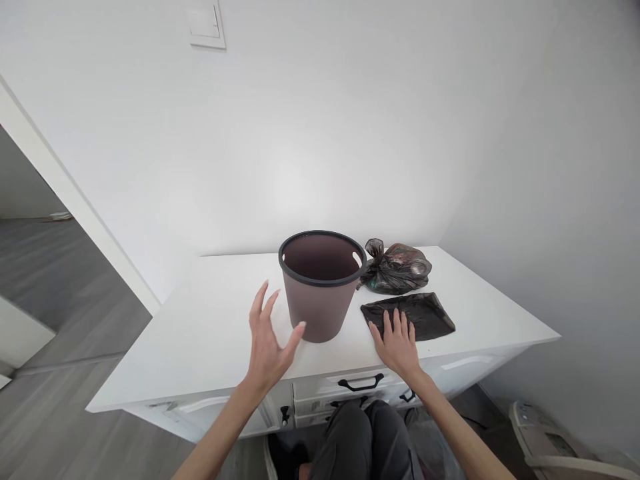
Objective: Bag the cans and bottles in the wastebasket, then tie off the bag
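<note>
The left hand (267,350) is open, thumb and fingers parted in a wide curve, with nothing in its hold. The right hand (397,345) lies palm down, fingers slightly spread and mostly straight, on the flat bag (431,316), pressing or resting on it without gripping.

Left of and beyond the left hand, the top (220,307) is bare. Just right of that hand stands the bin (320,310), upright, its dark rim uppermost and no liner over it. The left thumb overlaps the bin's lower side in view; whether they touch, I cannot tell. Beyond the right hand sits the tied bag (397,272), its knot toward the bin. The flat bag, dark and spread out, reaches right past the right fingers.

The step in hand looks like placing the hands: one beside the bin, one on the flat bag. Holding the bin would call for closing the left hand around its side; picking up the flat bag, for curling the right fingers under an edge.
</note>
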